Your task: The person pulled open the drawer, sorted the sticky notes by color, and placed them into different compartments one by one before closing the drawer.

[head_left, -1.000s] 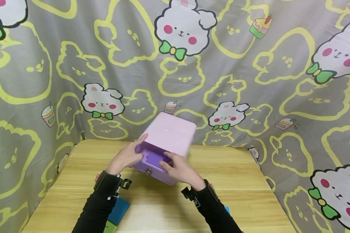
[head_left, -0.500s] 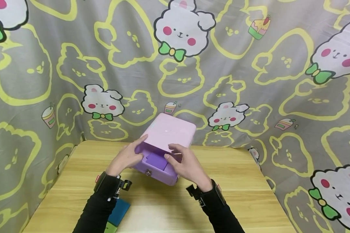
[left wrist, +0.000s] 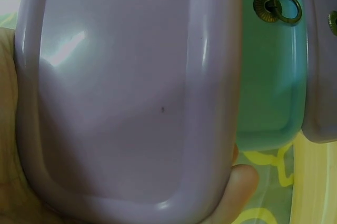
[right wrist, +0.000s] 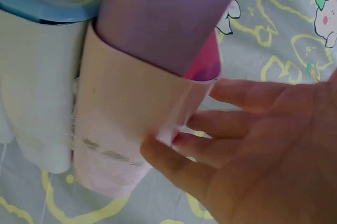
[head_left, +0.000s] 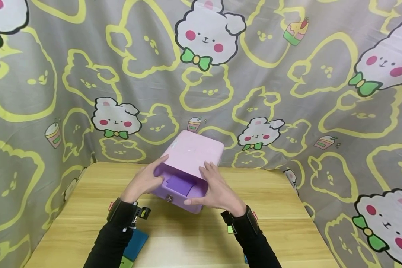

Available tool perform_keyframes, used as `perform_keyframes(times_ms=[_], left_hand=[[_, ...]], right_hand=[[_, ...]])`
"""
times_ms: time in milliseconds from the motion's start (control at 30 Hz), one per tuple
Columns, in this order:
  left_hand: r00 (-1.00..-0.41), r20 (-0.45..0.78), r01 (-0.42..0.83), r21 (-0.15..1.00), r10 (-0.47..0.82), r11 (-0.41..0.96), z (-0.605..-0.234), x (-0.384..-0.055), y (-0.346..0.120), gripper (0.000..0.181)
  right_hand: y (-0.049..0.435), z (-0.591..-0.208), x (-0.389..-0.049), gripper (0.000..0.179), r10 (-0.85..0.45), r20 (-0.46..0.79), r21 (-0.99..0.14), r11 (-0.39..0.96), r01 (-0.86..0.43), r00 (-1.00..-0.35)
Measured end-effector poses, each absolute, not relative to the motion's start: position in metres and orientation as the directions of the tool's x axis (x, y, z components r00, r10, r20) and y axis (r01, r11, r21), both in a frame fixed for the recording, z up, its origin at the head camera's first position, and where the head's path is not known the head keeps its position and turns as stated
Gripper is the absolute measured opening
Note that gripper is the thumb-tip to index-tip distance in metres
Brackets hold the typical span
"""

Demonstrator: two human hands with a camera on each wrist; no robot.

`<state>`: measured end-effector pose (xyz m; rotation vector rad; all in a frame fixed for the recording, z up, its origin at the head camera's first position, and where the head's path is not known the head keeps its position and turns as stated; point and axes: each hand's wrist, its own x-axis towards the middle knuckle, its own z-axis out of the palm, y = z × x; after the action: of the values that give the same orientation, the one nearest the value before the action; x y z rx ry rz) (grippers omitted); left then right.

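Observation:
A small drawer unit with a pale pink top (head_left: 195, 150) stands tilted near the back of the table. Its purple drawer (head_left: 184, 201) is pulled out, and a flat purple piece (head_left: 180, 185) lies inside. My left hand (head_left: 143, 182) grips the unit's left side, thumb at the open drawer; the left wrist view shows the palm and a digit round the purple drawer's end (left wrist: 121, 92). With fingers spread, my right hand (head_left: 217, 190) touches the right side, fingertips on the pink casing (right wrist: 121, 113) and thumb by the drawer's front edge.
A teal drawer (left wrist: 271, 77) with a brass ring sits beside the purple one. On the wooden table (head_left: 174, 245), blue (head_left: 136, 243) and green (head_left: 126, 262) flat pieces lie by the left forearm. A small green piece (head_left: 230, 229) shows near the right wrist. A patterned curtain (head_left: 271, 93) hangs behind.
My right hand has come out of the drawer and moved right and up onto the casing's side, its fingers spreading. The left hand and the drawer unit have stayed nearly still.

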<state>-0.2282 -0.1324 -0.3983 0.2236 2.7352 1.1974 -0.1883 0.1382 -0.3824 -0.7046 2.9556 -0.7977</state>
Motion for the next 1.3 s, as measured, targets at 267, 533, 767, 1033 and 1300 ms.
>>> perform_keyframes(times_ms=[267,533,767,1033,1300], left_hand=[[-0.981,-0.05,0.094,0.722,0.188,0.686,-0.4,-0.229,-0.133,0.089],[-0.983,-0.041,0.093,0.729,0.18,0.679,-0.401,-0.228,-0.132,0.086],[-0.983,-0.031,0.102,0.728,0.181,0.678,-0.402,-0.227,-0.13,0.083],[-0.982,-0.019,0.113,0.732,0.186,0.672,-0.402,-0.229,-0.13,0.082],[-0.981,0.029,0.16,0.686,0.193,0.71,-0.401,-0.232,-0.131,0.077]], right_hand=[[0.141,-0.391,-0.187,0.139,-0.448,0.058,-0.483,0.769,-0.418,-0.892],[0.142,-0.391,-0.189,0.129,-0.446,0.06,-0.476,0.774,-0.418,-0.893],[0.144,-0.393,-0.191,0.126,-0.432,0.078,-0.483,0.772,-0.413,-0.899],[0.145,-0.396,-0.191,0.122,-0.412,0.143,-0.496,0.757,-0.425,-0.9],[0.145,-0.399,-0.189,0.132,-0.353,0.147,-0.581,0.726,-0.369,-0.924]])
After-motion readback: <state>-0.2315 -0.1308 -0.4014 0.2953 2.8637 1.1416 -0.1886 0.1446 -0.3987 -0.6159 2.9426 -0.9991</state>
